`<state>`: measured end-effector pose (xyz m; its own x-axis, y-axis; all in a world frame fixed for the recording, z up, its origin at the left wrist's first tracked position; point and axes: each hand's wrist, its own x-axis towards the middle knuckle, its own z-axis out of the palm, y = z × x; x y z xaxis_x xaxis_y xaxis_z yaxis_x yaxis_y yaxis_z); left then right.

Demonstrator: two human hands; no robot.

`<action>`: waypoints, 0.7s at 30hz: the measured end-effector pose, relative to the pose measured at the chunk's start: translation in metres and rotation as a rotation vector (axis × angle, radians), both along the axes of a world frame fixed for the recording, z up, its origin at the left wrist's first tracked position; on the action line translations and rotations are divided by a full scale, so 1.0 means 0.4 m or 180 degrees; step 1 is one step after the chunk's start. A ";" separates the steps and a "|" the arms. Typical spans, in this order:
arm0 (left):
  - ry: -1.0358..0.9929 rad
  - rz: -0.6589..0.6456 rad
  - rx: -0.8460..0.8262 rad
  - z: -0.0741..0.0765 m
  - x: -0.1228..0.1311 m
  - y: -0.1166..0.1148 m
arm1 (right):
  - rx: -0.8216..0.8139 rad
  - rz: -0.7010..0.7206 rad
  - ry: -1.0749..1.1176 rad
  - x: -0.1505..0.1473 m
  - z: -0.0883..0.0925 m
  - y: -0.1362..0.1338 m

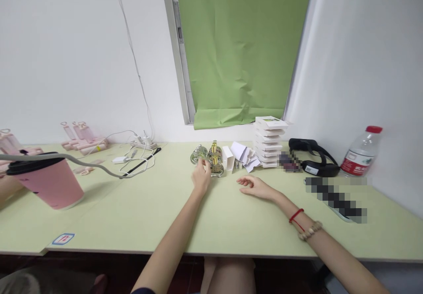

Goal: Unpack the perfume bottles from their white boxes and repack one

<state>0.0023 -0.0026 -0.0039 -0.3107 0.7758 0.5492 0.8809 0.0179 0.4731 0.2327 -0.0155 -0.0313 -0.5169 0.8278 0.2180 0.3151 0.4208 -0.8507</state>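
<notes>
Pale green table (132, 223); right hand (256, 187) empty, fingers loosely apart, farther off. Left hand (201, 178) nearer, fingertips at the near side of the clear glass object (197, 151), toward the table's back; whether gripped, and its long axis, can't tell.

Head view looks down (and forward) over table (132, 217).

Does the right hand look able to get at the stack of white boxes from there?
Probably yes: the right hand looks empty, and only tabletop shows between it and the stack of white boxes.
</notes>
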 end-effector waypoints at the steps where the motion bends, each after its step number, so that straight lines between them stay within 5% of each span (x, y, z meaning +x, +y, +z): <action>1: -0.0018 -0.0067 0.0171 0.002 0.004 -0.004 | 0.0018 0.0003 -0.0034 0.001 0.001 0.000; 7: 0.0629 -0.0692 0.0538 0.001 0.041 -0.020 | 0.0139 0.0020 -0.0138 0.004 -0.001 0.001; 21: 0.0473 -0.0719 -0.0187 -0.031 0.036 0.010 | 0.0177 0.0034 -0.0229 0.005 0.003 -0.001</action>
